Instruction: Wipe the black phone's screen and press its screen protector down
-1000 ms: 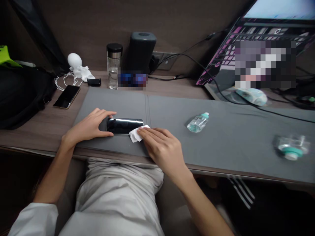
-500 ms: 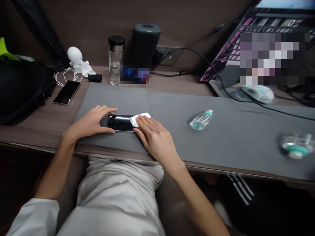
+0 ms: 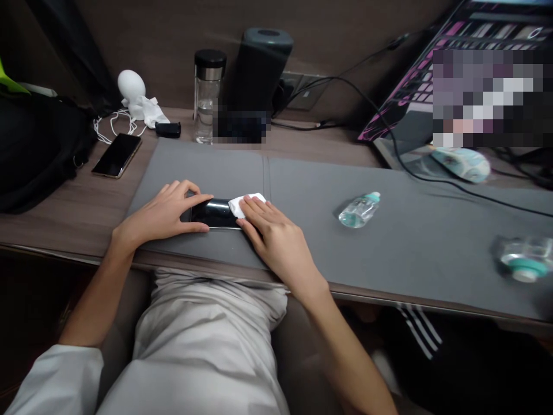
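Note:
A black smartphone (image 3: 216, 214) lies flat, screen up, on the grey desk mat (image 3: 415, 230). My left hand (image 3: 162, 214) holds its left end, thumb along the near edge and index finger along the far edge. With its fingers together, my right hand (image 3: 276, 233) presses a folded white tissue (image 3: 247, 203) onto the phone's right end. That end is hidden under the tissue and fingers. To the right, a small clear bottle with a mint-green top (image 3: 359, 210) lies on its side on the mat.
A second phone (image 3: 117, 155), a white egg-shaped object (image 3: 132, 86) and a water bottle (image 3: 208, 98) stand or lie behind. Another mint-capped bottle (image 3: 527, 259) is at the right, a computer mouse (image 3: 462, 164) behind it. A black cable (image 3: 393, 141) crosses the mat's far right.
My left hand's thumb and index finger reach slightly farther right along the phone. The tissue stays under my right hand at the phone's right end. The whole view has shifted a little.

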